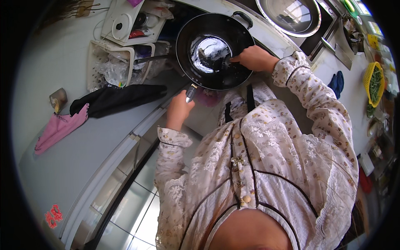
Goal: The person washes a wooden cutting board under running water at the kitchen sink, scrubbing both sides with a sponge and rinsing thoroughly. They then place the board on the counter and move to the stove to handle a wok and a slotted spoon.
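Note:
A black wok (215,79) with a shiny, wet-looking inside is in front of me at the top middle of the view. My left hand (181,107) is closed around its long handle (191,92), which has a grey grip. Over the wok's right side, my right hand (257,58) reaches in past the rim, index finger extended to the inner wall. The palm side of that hand is hidden, so whether it holds anything is unclear. A short loop handle (243,18) sticks out at the wok's far side.
Left of the wok stand a white basket (93,65) with plastic bags and a white appliance (120,25) with a knob. A black cloth (118,100) and pink cloth (64,128) lie nearby. Rightward are a steel basin (289,14), a cleaver (342,56) and a yellow basket (368,70) of green beans.

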Demonstrator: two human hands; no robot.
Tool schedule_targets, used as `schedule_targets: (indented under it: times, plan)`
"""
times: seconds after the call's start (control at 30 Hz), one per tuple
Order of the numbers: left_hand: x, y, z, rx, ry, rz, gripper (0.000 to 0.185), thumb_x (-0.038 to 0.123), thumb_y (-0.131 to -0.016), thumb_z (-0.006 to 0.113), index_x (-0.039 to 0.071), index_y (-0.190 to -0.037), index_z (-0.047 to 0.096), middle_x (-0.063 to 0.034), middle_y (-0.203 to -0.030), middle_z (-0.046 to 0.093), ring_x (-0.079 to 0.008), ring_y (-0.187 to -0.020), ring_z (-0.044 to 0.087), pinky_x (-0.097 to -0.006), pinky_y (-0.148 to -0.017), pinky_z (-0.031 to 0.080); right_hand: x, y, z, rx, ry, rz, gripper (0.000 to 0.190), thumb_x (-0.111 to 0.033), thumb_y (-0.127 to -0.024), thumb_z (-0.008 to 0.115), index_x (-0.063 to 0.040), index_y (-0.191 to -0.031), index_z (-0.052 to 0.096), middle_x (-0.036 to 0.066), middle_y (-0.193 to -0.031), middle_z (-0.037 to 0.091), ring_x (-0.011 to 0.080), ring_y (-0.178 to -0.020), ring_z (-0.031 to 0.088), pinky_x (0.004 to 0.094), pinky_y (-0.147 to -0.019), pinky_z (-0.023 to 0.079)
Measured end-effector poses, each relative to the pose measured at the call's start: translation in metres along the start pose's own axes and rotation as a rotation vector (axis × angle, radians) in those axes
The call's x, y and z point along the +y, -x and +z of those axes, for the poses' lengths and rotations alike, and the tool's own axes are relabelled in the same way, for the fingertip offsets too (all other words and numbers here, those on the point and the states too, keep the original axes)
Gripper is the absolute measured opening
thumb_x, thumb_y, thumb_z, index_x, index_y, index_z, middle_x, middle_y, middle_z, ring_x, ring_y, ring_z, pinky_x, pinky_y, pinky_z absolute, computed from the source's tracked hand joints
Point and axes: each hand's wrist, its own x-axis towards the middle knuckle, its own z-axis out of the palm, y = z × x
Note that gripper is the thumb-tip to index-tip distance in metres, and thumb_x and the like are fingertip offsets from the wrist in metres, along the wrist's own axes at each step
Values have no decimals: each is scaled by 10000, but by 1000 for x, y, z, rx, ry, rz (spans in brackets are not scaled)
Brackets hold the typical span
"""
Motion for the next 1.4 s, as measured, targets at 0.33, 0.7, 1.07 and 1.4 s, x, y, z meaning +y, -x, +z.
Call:
schedule_targets:
  times: [0.33,0.7,1.07,1.4]
  plan:
    - [7,4,-2,36,-3,-25,278,179,-749,688,34,-952,566,-214,-868,657,-421,-862,622,-506,-716,488,2,-1,15,6,-60,174,419,-126,-857,530,-265,-1237,635,112,-838,689,313,-787,675,409,-709,542]
    - [3,3,13,54,14,32,267,188,-741,674,40,-933,562,-219,-855,660,-420,-834,630,-516,-720,493,-5,-5,46,49,-269,447,306,-192,-854,547,-193,-1129,682,141,-926,690,340,-885,669,449,-758,540]
    - [-2,4,23,124,37,58,232,168,-735,656,44,-914,575,-218,-832,658,-419,-814,629,-506,-708,498,-17,12,35,-39,-220,261,340,-168,-861,533,-227,-1167,668,142,-886,691,342,-835,674,442,-715,542]
    - [-4,3,27,127,37,98,244,167,-731,665,36,-919,583,-210,-839,661,-411,-815,631,-503,-707,500,12,10,48,123,16,425,440,-82,-869,477,-199,-1277,588,138,-804,680,331,-738,676,442,-635,534]
